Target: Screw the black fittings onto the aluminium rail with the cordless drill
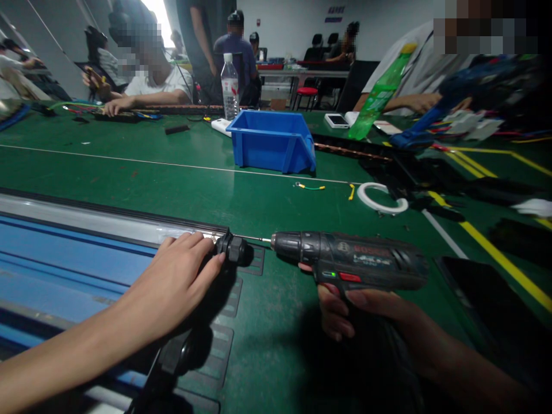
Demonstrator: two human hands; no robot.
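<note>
My right hand grips a black Bosch cordless drill, its index finger at the trigger. A long thin bit runs left from the chuck to the dark end cap of a long silver-edged bar. My left hand is closed over that end of the bar, fingers on top and thumb against a black cable gland. Blue panels lie under my left forearm. Below the wrist is a second black fitting with a cable, partly in shadow. Flat slotted black tabs stick out along the panels' end.
A blue bin stands mid-table near a water bottle and a green bottle. A white ring, short wires and yellow tape lie to the right. People work across the green table.
</note>
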